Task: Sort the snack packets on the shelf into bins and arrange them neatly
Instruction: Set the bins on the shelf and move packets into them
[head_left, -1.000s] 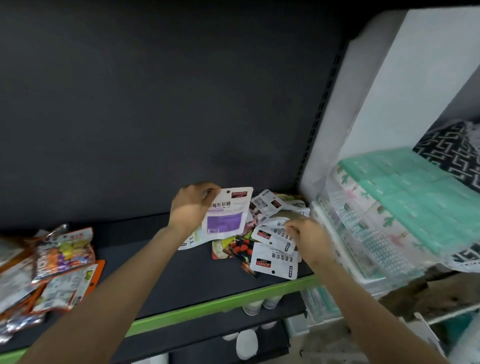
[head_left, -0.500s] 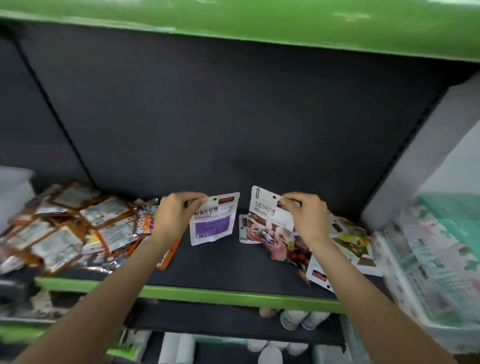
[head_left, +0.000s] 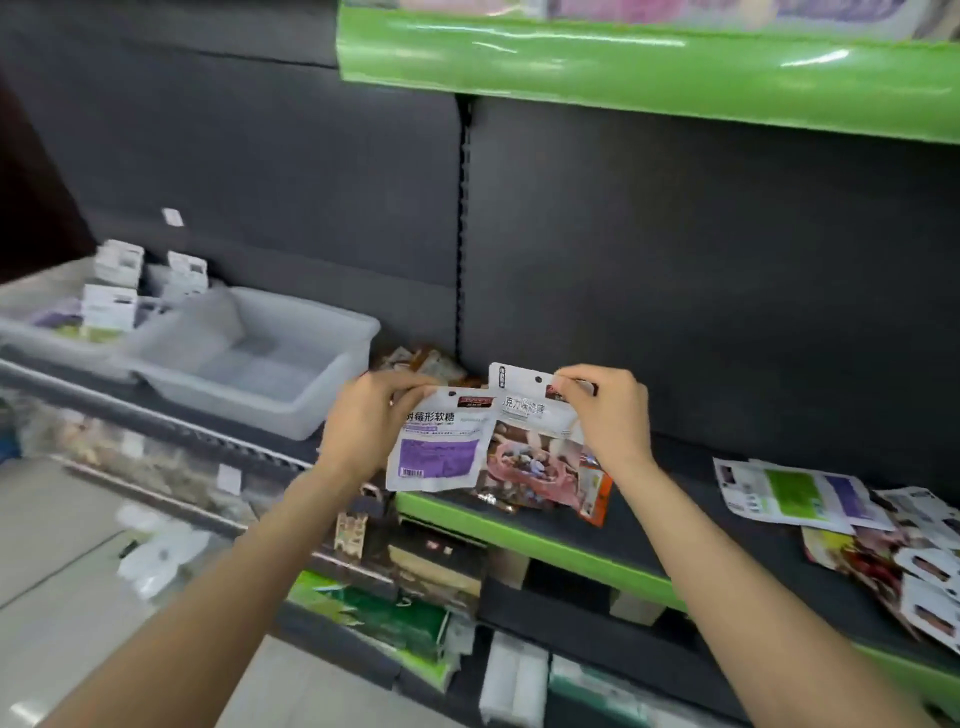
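Observation:
My left hand (head_left: 371, 423) pinches the top edge of a white packet with a purple panel (head_left: 441, 447). My right hand (head_left: 610, 415) pinches the top of a white packet with a pink picture (head_left: 535, 452). Both packets hang side by side in front of the dark shelf (head_left: 675, 525), the purple one overlapping the other's left edge. A clear plastic bin (head_left: 260, 364) stands to the left on the neighbouring shelf and looks empty. Farther left, another bin (head_left: 47, 332) holds several white packets standing upright. A heap of loose packets (head_left: 852, 525) lies on the shelf at the right.
Brown-orange packets (head_left: 423, 361) lie behind my hands by the shelf's back wall. A green-edged upper shelf (head_left: 649, 67) overhangs. Lower shelves hold white bottles (head_left: 514, 680) and green packs (head_left: 374, 613). A pale floor (head_left: 62, 545) shows at the left.
The view has swung left, bringing the clear bins into sight. Both hands have carried their packets leftward and closer together, so the two packets now overlap.

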